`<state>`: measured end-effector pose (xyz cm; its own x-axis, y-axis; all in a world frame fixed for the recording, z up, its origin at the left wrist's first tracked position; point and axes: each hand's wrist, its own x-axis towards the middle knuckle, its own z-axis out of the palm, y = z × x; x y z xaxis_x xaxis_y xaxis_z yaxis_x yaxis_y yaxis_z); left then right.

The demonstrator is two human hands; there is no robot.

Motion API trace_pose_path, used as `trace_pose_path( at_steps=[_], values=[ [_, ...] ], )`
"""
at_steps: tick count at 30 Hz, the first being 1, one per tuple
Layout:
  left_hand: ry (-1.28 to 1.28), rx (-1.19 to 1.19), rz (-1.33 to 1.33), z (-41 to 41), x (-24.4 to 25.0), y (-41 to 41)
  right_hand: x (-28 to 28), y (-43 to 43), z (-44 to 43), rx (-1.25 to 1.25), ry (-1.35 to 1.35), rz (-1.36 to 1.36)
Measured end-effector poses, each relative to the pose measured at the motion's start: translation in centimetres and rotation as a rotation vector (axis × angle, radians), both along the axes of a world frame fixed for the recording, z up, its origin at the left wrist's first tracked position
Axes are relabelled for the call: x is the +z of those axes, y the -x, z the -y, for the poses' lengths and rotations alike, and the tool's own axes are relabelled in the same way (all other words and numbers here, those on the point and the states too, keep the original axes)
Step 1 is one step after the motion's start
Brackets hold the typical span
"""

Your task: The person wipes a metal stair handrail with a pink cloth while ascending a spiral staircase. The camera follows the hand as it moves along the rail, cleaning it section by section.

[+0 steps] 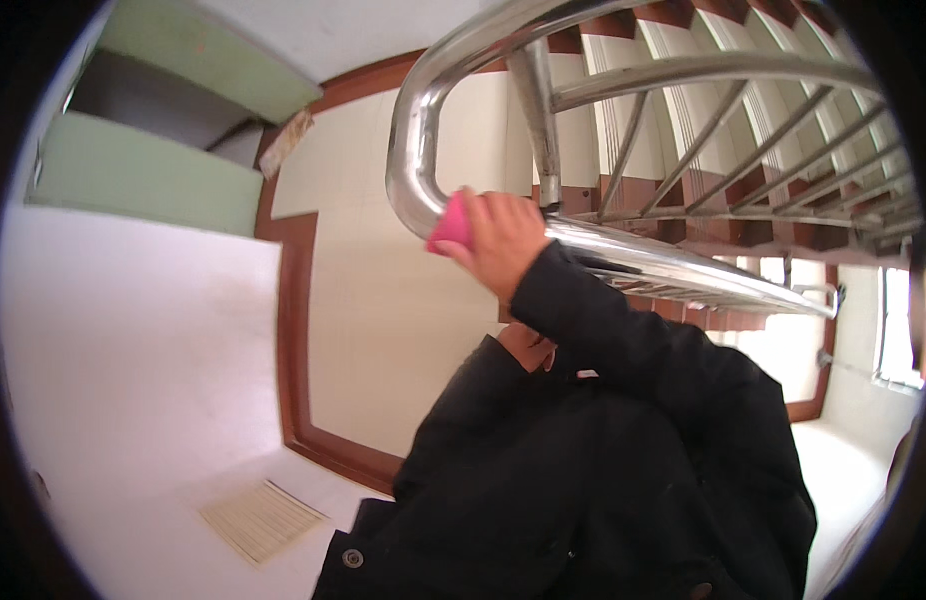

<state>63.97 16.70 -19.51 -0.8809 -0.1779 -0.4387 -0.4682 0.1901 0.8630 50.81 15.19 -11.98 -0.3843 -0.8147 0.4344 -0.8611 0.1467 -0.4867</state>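
My right hand [504, 236] presses a pink cloth or sponge [454, 225] against the shiny metal handrail [414, 161], low on its rounded end bend. The fingers lie over the top of the rail, with the thumb on the near side of the pink thing. Close to my body, my left hand [529, 346] shows only in part below the right forearm. The right sleeve hides most of its fingers, so whether it holds anything cannot be seen.
Metal balusters [714, 146] and stairs [658, 127] with brown edges lie beyond the rail. A green door [147, 169] stands at upper left. A sheet with writing [262, 521] is on the white wall [132, 337]. Further handrail runs down to the right.
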Motion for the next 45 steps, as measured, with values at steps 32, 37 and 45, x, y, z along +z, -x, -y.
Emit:
trace_pose_path(
  at_steps=[32, 37, 45],
  values=[
    [0.064, -0.04, 0.065, -0.5, 2.5, -0.4, -9.4, 6.5, -11.6, -0.175, 0.058, -0.169],
    [0.133, -0.238, 0.126, -1.2, -0.5, -0.5, -4.1, 3.4, -5.2, 0.047, 0.129, 0.066],
    [0.001, -0.039, 0.07, -1.5, 1.7, 3.7, -2.5, 3.8, -3.2, 0.222, 0.092, 0.098]
  ],
)
